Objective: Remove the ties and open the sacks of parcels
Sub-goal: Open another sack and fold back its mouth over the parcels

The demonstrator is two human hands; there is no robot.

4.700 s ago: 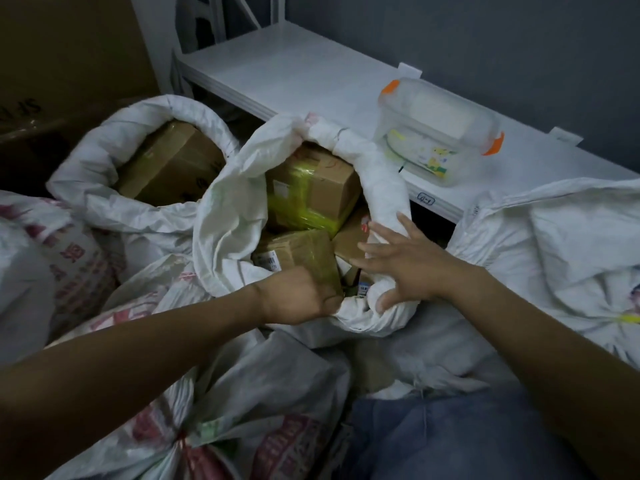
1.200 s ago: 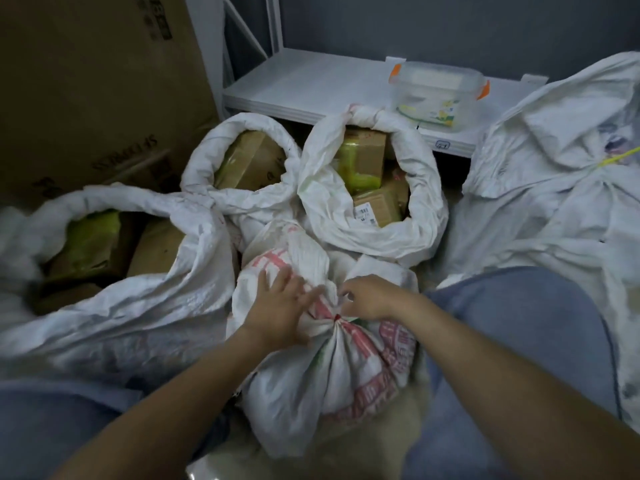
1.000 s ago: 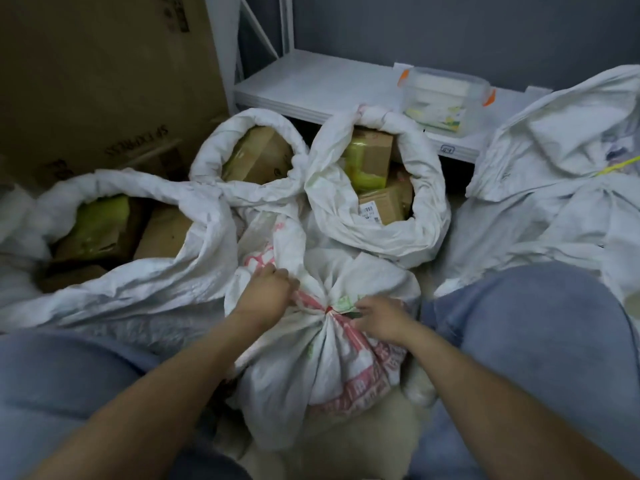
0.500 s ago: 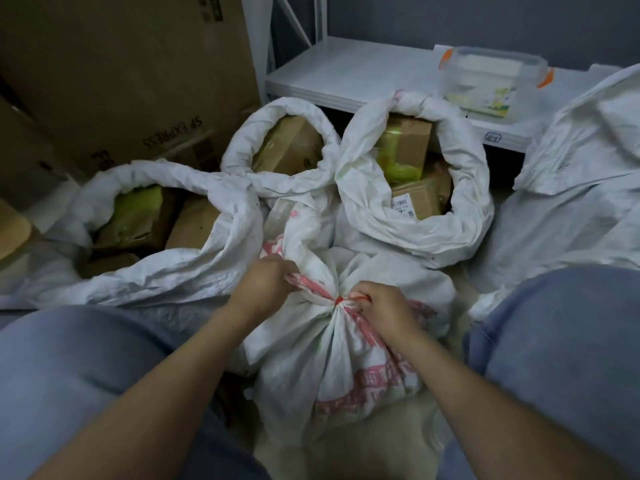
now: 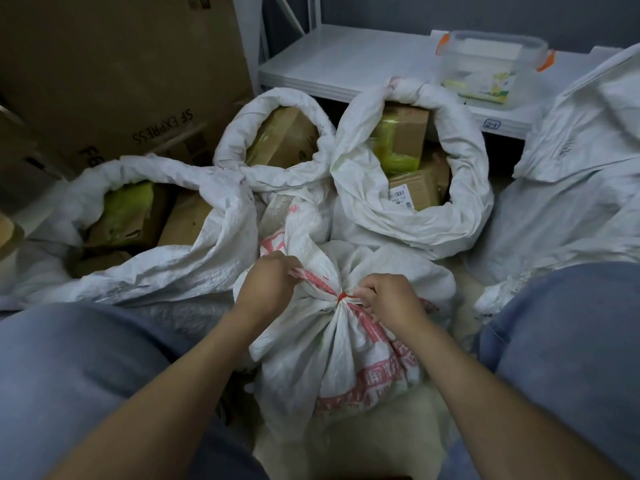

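A cramped storeroom corner with a grey wall [image 5: 433, 8] and a pale floor [image 5: 346, 452]. Nearest, the person's knees in blue jeans [image 5: 86, 375] frame a tied sack [image 5: 346, 362], white with red print, standing on the floor between them. The left hand [image 5: 266, 289] grips a bunch of the sack's gathered neck, fingers curled round the cloth. The right hand [image 5: 388, 299] pinches the red tie [image 5: 342, 296] that cinches the neck.

Behind it stand three sacks with rolled-down rims, touching one another: the left sack [image 5: 194, 258], the middle sack [image 5: 277, 98] and the right sack [image 5: 464, 216]. Each shows brown parcels [image 5: 401, 133], some wrapped in yellow-green tape. A closed white sack [image 5: 571, 174] slumps at far right.

Farther back, a big cardboard box [image 5: 121, 64] printed SF EXPRESS stands at left. A white shelf [image 5: 346, 60] carries a clear plastic tub [image 5: 491, 64] with orange clips.
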